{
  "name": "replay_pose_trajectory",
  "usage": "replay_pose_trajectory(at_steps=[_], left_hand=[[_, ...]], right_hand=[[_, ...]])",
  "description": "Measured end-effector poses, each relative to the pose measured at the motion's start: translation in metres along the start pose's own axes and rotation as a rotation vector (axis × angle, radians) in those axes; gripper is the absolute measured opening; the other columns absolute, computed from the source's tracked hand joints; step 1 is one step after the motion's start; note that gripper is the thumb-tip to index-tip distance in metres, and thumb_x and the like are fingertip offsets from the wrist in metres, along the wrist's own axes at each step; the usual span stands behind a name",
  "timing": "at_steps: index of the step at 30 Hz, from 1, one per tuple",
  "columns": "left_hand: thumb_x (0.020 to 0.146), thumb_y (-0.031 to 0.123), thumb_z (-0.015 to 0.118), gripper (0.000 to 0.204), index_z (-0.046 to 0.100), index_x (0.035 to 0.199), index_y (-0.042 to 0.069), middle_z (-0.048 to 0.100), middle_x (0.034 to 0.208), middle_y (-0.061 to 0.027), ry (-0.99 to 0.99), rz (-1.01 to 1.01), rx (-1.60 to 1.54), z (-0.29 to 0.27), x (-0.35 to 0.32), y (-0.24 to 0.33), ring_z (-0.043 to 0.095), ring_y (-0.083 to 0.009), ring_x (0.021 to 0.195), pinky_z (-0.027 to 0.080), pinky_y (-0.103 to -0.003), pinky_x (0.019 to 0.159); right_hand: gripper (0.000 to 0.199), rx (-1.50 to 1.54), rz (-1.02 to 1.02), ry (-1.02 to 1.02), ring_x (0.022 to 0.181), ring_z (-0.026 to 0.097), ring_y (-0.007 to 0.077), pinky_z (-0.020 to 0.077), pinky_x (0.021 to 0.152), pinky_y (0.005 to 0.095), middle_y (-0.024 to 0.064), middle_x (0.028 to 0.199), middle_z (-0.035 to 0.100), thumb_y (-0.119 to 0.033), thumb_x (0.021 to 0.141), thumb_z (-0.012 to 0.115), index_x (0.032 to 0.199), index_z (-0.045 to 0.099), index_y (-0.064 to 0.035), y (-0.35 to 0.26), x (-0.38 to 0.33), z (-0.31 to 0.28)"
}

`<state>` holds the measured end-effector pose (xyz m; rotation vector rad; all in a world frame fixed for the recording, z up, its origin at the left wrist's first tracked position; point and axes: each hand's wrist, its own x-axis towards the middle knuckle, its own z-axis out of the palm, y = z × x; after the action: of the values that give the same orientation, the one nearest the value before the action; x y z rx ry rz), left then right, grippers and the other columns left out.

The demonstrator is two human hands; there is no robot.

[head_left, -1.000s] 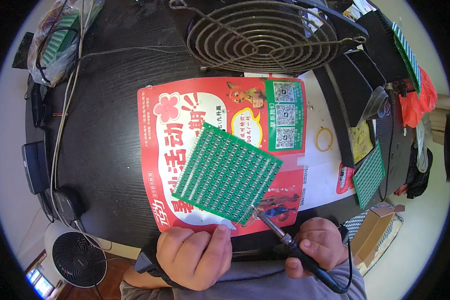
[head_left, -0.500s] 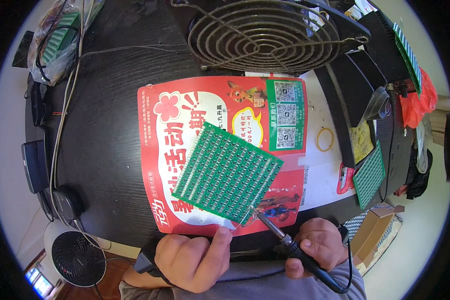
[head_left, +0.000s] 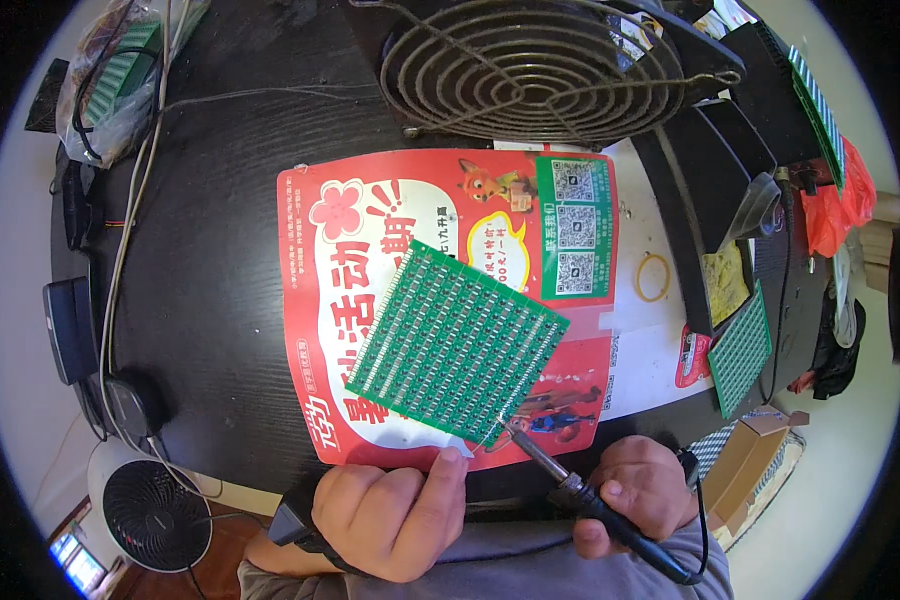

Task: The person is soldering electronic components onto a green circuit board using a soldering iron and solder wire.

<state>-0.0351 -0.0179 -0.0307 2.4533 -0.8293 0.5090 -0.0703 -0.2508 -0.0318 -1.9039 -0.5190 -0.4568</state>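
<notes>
A green circuit board (head_left: 458, 345) with rows of small parts lies tilted on a red printed sheet (head_left: 315, 240). My right hand (head_left: 646, 484) is closed round the dark handle of a soldering iron (head_left: 560, 475). The iron's tip meets the board's near right corner, or sits just above it. Just left of the tip, my left hand (head_left: 390, 515) is closed, its index finger stretched toward the board's lower edge. A thin strand of solder wire (head_left: 478, 450) seems to run from those fingertips to the corner; its held end is hidden.
A large fan with a wire guard (head_left: 530, 90) stands beyond the board. Another green board (head_left: 740, 350) rests at the right table edge, above an open cardboard box (head_left: 755, 470). A yellow ring (head_left: 653, 278) lies on white paper. Cables (head_left: 120, 270) run down the left side.
The iron's tip has shifted very slightly at the board's corner. My left hand has moved a little up and right. The board and sheet look nearly the same.
</notes>
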Motion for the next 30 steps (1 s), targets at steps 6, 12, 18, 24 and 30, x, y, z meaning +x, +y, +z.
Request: replay_pose_trajectory(at_steps=[6, 12, 18, 24, 30], left_hand=[[0.067, 0.007, 0.072, 0.025, 0.072, 0.092, 0.004, 0.041, 0.061, 0.0034, 0.024, 0.009, -0.016, 0.0039, -0.0003, -0.0010, 0.037, -0.0106, 0.050, 0.032, -0.023, 0.042], [0.068, 0.008, 0.071, 0.025, 0.072, 0.092, 0.003, 0.042, 0.061, 0.0035, 0.000, 0.017, -0.009, 0.0007, 0.0015, -0.0018, 0.038, -0.0110, 0.050, 0.032, -0.023, 0.043], [0.068, 0.009, 0.069, 0.026, 0.072, 0.093, 0.003, 0.042, 0.060, 0.0034, -0.008, 0.036, -0.018, 0.0035, 0.0003, -0.0027, 0.037, -0.0111, 0.049, 0.033, -0.023, 0.044], [0.067, 0.009, 0.067, 0.026, 0.072, 0.092, 0.003, 0.043, 0.059, 0.0034, -0.009, 0.043, -0.012, 0.0021, 0.0007, -0.0029, 0.037, -0.0108, 0.049, 0.034, -0.023, 0.044], [0.066, 0.010, 0.066, 0.025, 0.072, 0.089, 0.002, 0.043, 0.058, 0.0034, 0.006, 0.034, -0.014, 0.0045, 0.0013, -0.0027, 0.037, -0.0104, 0.047, 0.033, -0.023, 0.042]], right_hand=[[0.029, -0.023, -0.031, 0.018, 0.047, 0.053, 0.0183, 0.0453, 0.042, 0.0282, 0.0066, 0.060, 0.055, -0.013, 0.069, 0.077, 0.085, 0.058, 0.0014, 0.0005, -0.0001, 0.0010], [0.029, -0.021, -0.025, 0.003, 0.047, 0.052, 0.0175, 0.0436, 0.041, 0.0273, 0.0068, 0.060, 0.055, -0.012, 0.068, 0.077, 0.085, 0.058, 0.0015, -0.0007, 0.0029, 0.0011], [0.029, -0.028, -0.060, 0.027, 0.047, 0.052, 0.0171, 0.0435, 0.041, 0.0267, 0.0068, 0.062, 0.055, -0.012, 0.068, 0.077, 0.086, 0.059, 0.0017, 0.0017, 0.0010, 0.0032], [0.030, -0.018, -0.058, 0.020, 0.049, 0.052, 0.0169, 0.0438, 0.041, 0.0264, 0.0066, 0.063, 0.056, -0.012, 0.068, 0.077, 0.087, 0.060, 0.0019, 0.0003, 0.0001, 0.0027], [0.028, -0.006, -0.100, -0.027, 0.049, 0.053, 0.0164, 0.0444, 0.042, 0.0258, 0.0068, 0.064, 0.057, -0.012, 0.068, 0.077, 0.085, 0.060, 0.0011, 0.0031, 0.0013, 0.0016]])
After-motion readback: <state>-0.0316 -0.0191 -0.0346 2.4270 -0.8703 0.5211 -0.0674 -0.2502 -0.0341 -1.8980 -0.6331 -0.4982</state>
